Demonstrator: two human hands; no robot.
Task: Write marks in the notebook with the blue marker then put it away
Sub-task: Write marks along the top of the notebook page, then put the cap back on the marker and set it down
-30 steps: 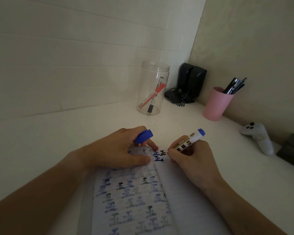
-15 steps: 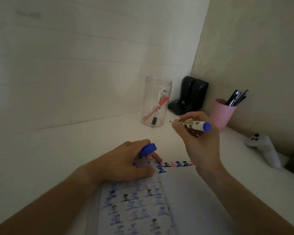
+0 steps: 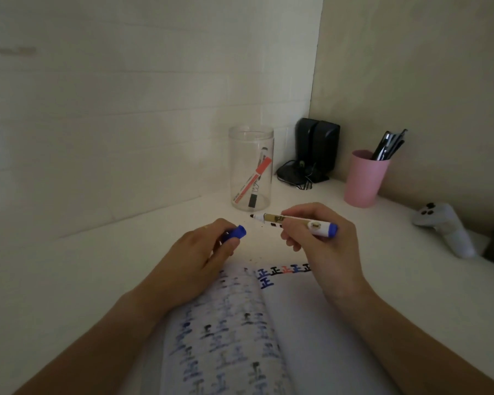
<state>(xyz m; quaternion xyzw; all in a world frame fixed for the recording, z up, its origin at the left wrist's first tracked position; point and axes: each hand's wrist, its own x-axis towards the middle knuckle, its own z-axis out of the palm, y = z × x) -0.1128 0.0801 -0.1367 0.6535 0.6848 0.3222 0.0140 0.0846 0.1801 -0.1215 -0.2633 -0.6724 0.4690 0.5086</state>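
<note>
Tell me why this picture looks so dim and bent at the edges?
Head view: the room is poorly lit, so the walls look grey and the notebook marks near the bottom are soft; a pale bright patch falls on the desk between the hands. The wide-angle lens curves the wall lines. The marker stays fairly sharp.

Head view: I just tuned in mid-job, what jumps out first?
The two hands at centre, above the open notebook: the right hand holds the uncapped blue marker level, tip pointing left, and the left hand holds its blue cap, a small gap between tip and cap. Behind them stands a clear jar with a red marker leaning inside, and a pink cup of pens to the right.
</note>
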